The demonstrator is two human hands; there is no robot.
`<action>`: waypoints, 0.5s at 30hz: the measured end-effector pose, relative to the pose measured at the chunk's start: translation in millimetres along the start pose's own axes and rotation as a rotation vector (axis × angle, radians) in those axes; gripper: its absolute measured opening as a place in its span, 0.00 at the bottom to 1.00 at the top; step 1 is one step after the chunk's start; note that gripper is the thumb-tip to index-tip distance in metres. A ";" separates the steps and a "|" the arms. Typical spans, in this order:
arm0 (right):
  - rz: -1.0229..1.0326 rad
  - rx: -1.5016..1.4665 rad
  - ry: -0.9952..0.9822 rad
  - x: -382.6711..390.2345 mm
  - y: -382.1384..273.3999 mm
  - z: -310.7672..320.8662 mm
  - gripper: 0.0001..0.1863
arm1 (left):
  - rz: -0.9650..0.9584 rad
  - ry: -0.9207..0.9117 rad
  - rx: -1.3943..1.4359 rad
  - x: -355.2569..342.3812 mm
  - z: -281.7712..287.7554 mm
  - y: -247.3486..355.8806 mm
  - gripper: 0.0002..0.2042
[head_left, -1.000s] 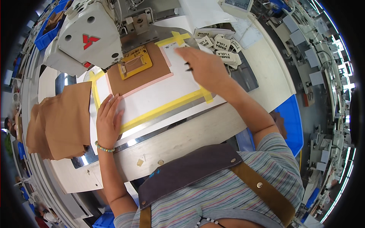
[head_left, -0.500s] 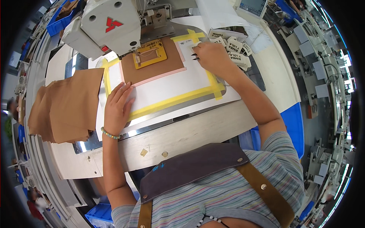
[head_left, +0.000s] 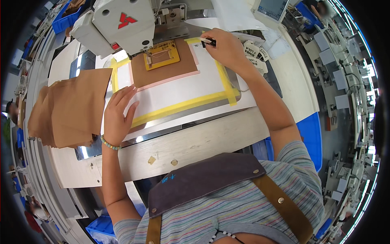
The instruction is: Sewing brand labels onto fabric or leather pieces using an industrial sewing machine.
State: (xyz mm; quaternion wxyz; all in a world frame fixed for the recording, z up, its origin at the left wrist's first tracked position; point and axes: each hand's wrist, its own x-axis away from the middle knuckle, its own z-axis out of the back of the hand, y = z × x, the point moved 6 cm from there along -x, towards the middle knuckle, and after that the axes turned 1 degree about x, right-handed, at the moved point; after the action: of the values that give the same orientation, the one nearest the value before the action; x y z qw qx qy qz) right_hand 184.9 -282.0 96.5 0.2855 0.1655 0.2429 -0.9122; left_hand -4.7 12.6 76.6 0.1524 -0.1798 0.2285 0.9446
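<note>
My left hand lies with fingers stretched over the left side of a white template sheet, its fingertips by the near left corner of a brown fabric piece. Pink strips edge that piece, and a yellow frame rests on it beneath the sewing machine head. My right hand is closed above the sheet's far right corner. Between its fingers sticks out a small black-and-white piece; its kind is unclear. White printed labels are heaped beside that hand, partly hidden by it.
A stack of brown fabric pieces lies on the left of the table. Yellow tape borders the sheet. A screen stands at the far right, and a blue bin sits by my right elbow.
My right hand has lifted from near the labels and moved slightly away from me; a black-and-white piece now shows at its fingertips. My left hand has slid a little left.
</note>
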 end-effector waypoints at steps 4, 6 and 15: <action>0.124 -0.448 -0.050 5.2 -37.3 -12.0 0.10 | 0.380 -0.004 0.953 -8.4 -28.0 4.1 0.18; 0.206 -0.517 -0.099 12.4 -64.7 -14.6 0.10 | 0.500 -0.037 1.114 -17.2 -45.1 10.8 0.19; -0.074 -1.144 -0.194 29.7 -85.3 -44.5 0.06 | 0.710 0.066 1.335 -36.5 -88.3 -1.5 0.17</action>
State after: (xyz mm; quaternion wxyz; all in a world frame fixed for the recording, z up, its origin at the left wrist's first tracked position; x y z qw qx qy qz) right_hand 117.7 -209.8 76.3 0.3182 -0.1081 0.6756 -0.6563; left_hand 52.1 -36.5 17.6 -0.0912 0.0069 0.8006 0.5922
